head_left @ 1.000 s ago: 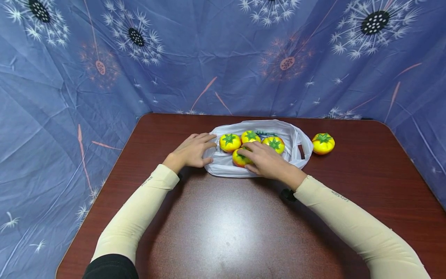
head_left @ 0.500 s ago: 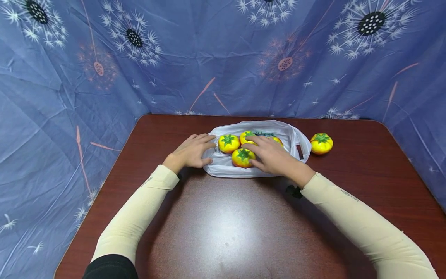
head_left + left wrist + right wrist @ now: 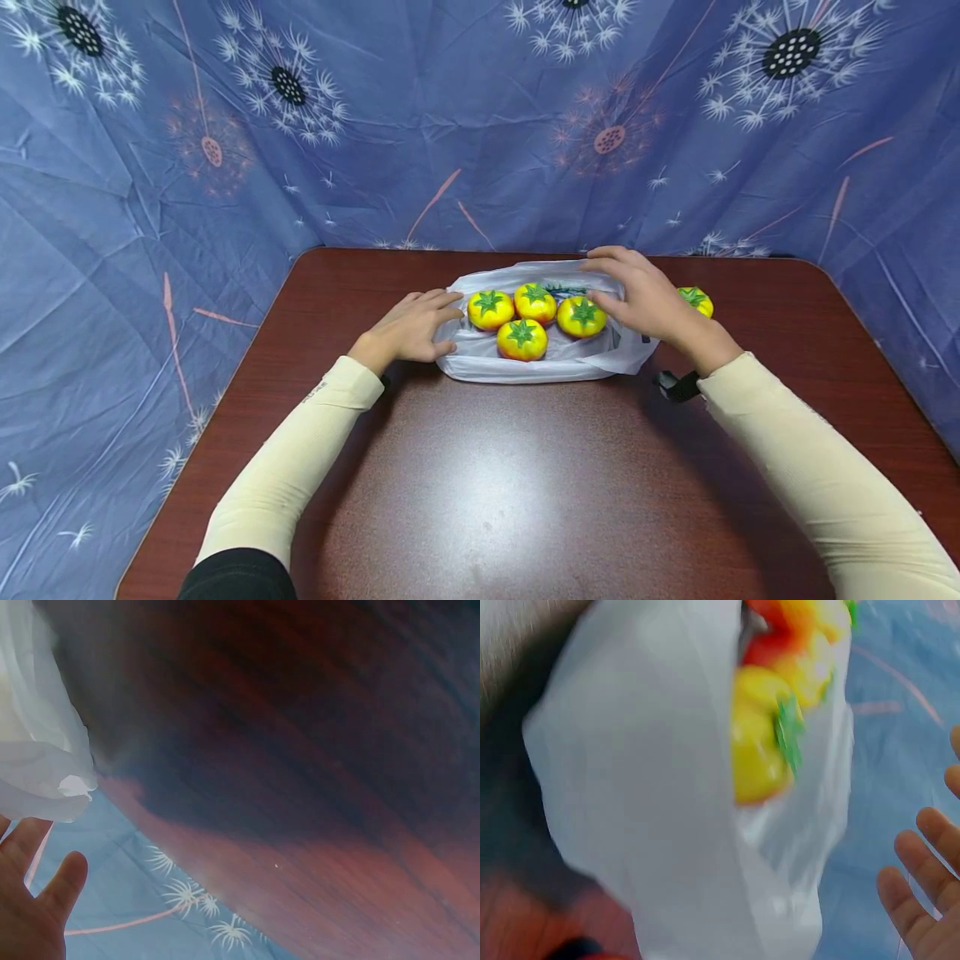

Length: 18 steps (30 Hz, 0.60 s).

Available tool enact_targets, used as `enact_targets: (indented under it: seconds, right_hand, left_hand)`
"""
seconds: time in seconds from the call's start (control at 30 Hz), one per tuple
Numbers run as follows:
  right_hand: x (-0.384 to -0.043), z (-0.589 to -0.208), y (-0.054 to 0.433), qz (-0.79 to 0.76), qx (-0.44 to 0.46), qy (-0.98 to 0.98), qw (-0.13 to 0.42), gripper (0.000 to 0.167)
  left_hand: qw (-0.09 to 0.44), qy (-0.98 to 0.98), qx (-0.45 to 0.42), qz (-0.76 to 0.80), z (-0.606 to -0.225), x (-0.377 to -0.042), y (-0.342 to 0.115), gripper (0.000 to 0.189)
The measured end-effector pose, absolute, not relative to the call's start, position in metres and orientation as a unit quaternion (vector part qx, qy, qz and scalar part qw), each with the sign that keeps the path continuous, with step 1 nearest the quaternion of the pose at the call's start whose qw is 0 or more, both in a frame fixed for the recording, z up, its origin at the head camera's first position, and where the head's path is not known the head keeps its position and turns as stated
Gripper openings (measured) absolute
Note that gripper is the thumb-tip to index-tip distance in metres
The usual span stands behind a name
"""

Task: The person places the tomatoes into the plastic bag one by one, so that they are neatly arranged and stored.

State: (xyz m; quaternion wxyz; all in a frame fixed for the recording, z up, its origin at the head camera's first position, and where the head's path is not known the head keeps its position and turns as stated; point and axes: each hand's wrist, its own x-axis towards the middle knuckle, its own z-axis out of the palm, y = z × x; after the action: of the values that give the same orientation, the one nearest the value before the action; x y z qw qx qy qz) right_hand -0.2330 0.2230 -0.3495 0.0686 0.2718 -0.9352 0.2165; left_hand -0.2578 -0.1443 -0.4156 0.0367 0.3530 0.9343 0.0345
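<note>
A white plastic bag [image 3: 480,367] lies with its mouth spread open on the table. Several yellow-and-red tomatoes with green star-shaped tops sit inside, among them a front tomato [image 3: 522,340] and a right-hand tomato [image 3: 582,317]. My left hand [image 3: 414,327] lies at the bag's left edge with fingers spread, its fingertips at the plastic. Above the bag's right end, my right hand [image 3: 641,296] has its fingers extended and holds nothing. In the right wrist view the right hand [image 3: 930,877] is apart from the bag. Partly hidden behind that hand is another tomato [image 3: 697,300], outside the bag.
Everything stands on a dark reddish-brown table [image 3: 480,467] with rounded far corners. Behind and beside it hangs a blue curtain [image 3: 420,125] printed with dandelions. Dark print shows on the bag's inner far side.
My right hand has left the front tomato and moved right and away, over the bag's right end. The right-hand tomato is uncovered and sits slightly further left. My left hand stays in place.
</note>
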Motion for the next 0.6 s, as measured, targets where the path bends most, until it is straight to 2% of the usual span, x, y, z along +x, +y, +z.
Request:
enact_targets:
  seconds: [0.17, 0.33, 0.6]
  right_hand:
    - [-0.235, -0.338, 0.244, 0.238, 0.251, -0.934, 0.091, 0.040]
    - [-0.236, -0.333, 0.260, 0.209, 0.252, -0.941, 0.089, 0.039]
    - [-0.245, -0.348, 0.295, 0.172, 0.219, -0.957, 0.076, 0.035]
  left_hand:
    - [0.035, 0.935, 0.351, 0.039, -0.415, -0.257, -0.145, 0.058]
    - [0.036, 0.935, 0.350, 0.040, -0.416, -0.257, -0.145, 0.058]
    - [0.037, 0.936, 0.348, 0.040, -0.416, -0.258, -0.145, 0.058]
